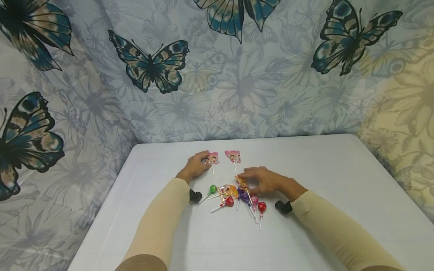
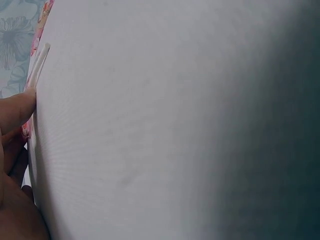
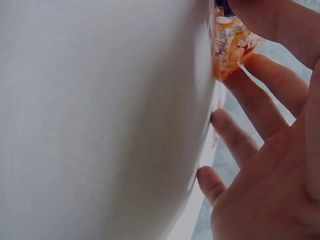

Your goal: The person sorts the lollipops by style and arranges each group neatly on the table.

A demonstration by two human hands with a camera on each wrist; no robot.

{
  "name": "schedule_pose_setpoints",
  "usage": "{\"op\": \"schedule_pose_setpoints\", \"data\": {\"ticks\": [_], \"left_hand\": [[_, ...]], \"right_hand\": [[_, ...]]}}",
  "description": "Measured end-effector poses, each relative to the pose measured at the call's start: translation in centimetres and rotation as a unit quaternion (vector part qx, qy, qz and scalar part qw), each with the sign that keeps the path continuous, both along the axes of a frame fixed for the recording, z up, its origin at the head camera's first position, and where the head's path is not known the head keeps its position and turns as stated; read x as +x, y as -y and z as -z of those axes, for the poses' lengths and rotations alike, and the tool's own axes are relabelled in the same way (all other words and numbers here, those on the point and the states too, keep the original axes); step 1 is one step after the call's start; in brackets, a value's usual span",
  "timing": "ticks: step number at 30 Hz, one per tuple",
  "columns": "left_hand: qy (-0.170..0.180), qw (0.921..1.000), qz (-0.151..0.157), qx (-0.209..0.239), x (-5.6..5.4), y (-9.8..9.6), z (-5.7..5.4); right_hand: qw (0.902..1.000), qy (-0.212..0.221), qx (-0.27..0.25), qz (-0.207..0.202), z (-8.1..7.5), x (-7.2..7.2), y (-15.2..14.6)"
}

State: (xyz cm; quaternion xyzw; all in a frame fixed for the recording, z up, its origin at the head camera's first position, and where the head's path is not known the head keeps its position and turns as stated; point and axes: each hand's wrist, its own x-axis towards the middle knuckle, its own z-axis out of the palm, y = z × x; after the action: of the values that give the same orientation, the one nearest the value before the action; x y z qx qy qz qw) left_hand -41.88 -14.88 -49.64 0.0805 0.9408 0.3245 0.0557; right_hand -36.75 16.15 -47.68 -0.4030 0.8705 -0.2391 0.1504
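At the far side of the table, my left hand [image 1: 197,164] holds a pink-wrapped lollipop [image 1: 213,158] by its left edge. In the left wrist view the thumb lies over its wrapper beside the white stick [image 2: 40,62]. My right hand [image 1: 264,179] has its thumb and fingertips on an orange-wrapped lollipop [image 1: 242,183] at the top of a loose pile. The right wrist view shows that orange wrapper [image 3: 232,50] between thumb and fingers, with the other fingers spread against the tabletop. A second pink-wrapped lollipop [image 1: 233,156] lies between the hands, farther back.
Nearer lie a green lollipop [image 1: 213,189], a yellow-orange wrapped one [image 1: 228,191], red ones [image 1: 229,201] [image 1: 262,207], a purple one [image 1: 243,195] and a pink one [image 1: 255,200]. White cloth covers the table [image 1: 305,158]. Butterfly-patterned fabric [image 1: 237,94] hangs behind.
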Motion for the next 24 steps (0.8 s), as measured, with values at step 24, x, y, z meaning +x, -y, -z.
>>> {"op": "schedule_pose_setpoints", "data": {"ticks": [24], "left_hand": [[-0.003,1.0,0.001,-0.004,0.14,-0.07,-0.24]], "right_hand": [[0.9985,-0.016,-0.05,0.012,-0.57,-0.21,-0.86]]}}
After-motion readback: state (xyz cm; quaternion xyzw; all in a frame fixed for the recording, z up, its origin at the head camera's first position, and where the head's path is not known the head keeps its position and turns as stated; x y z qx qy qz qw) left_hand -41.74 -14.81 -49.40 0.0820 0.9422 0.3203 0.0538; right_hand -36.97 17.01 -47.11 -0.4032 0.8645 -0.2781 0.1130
